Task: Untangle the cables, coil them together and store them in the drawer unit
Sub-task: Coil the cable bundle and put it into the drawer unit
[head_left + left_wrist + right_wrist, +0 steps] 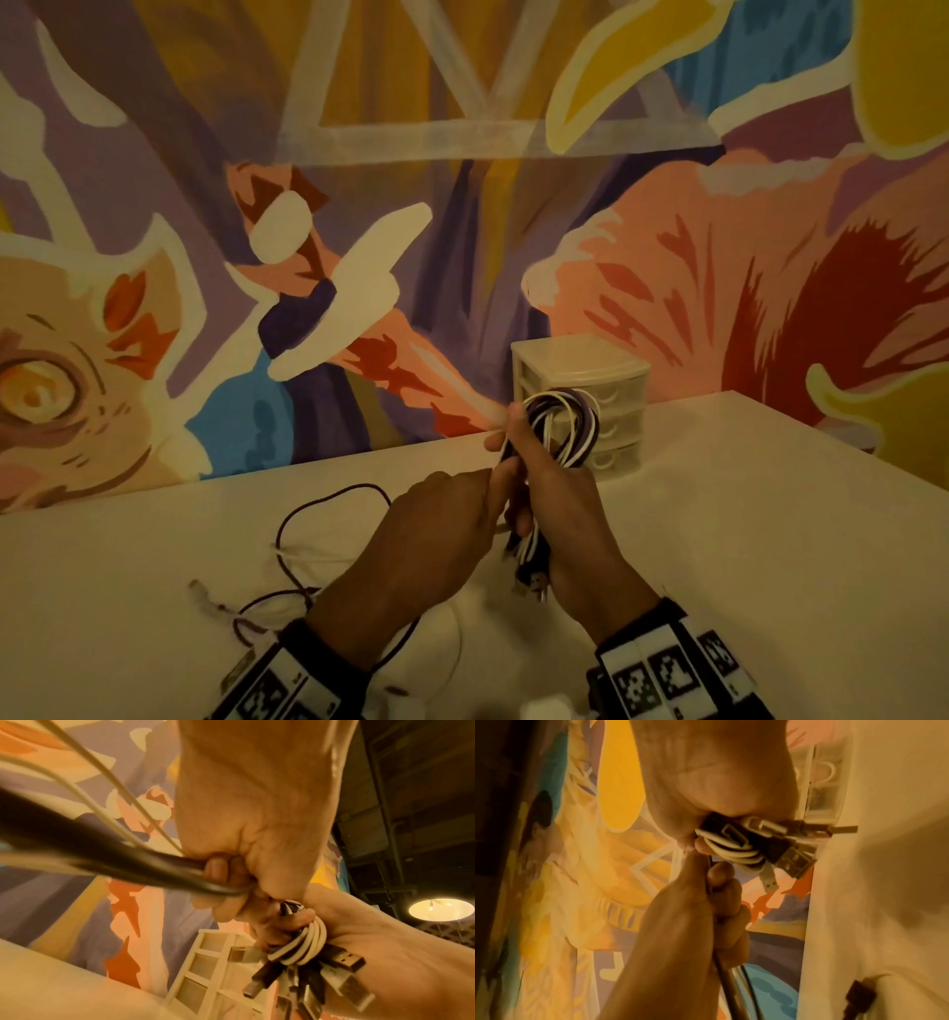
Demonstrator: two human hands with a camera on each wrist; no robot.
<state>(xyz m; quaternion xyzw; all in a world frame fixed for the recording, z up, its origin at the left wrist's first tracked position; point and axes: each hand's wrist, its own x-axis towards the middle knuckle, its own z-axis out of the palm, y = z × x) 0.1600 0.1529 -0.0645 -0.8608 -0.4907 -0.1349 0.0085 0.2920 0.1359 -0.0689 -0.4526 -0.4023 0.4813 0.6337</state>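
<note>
Head view: above the middle of the counter (pixel 770 514), the right hand (pixel 560 509) grips a coiled bundle of white and dark cables (pixel 565 426), loops upward, plugs (pixel 344 961) hanging below the fist. The left hand (pixel 436 534) touches it and pinches a dark cable (pixel 102 850) with two thin pale ones, which trail to loose cable (pixel 308 519) lying near the counter's front edge. A closed drawer unit (pixel 611 390) stands at the counter's back edge, against a painted wall (pixel 359 205).
</note>
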